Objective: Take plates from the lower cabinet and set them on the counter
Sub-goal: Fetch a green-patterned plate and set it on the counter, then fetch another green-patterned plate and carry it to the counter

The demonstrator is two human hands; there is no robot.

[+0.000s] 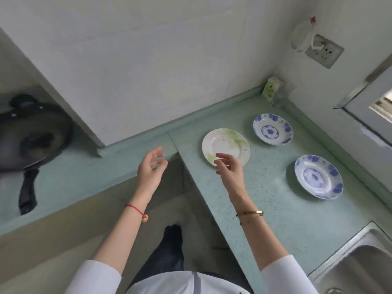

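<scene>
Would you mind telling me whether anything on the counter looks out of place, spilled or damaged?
Nothing stands out. The green-patterned plate and two blue-patterned plates lie flat and apart on the counter, with no chips or spills visible. Both hands are open and empty.

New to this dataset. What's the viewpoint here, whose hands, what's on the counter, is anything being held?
There is no robot here: a person works with two bare hands, and the single wide-angle camera sits on their head, looking forward and down. That is why the arms enter from the bottom edge.

The left hand, with a red string bracelet, hangs open over the gap at the counter corner, holding nothing. The right hand, with gold bracelets, is open, its fingers over the near rim of the white plate with green floral print; whether it touches is unclear.

That plate lies flat on the pale green speckled counter. Two white plates with blue patterns also lie there, one farther, one nearer. A black frying pan sits left, a steel sink lower right.
</scene>
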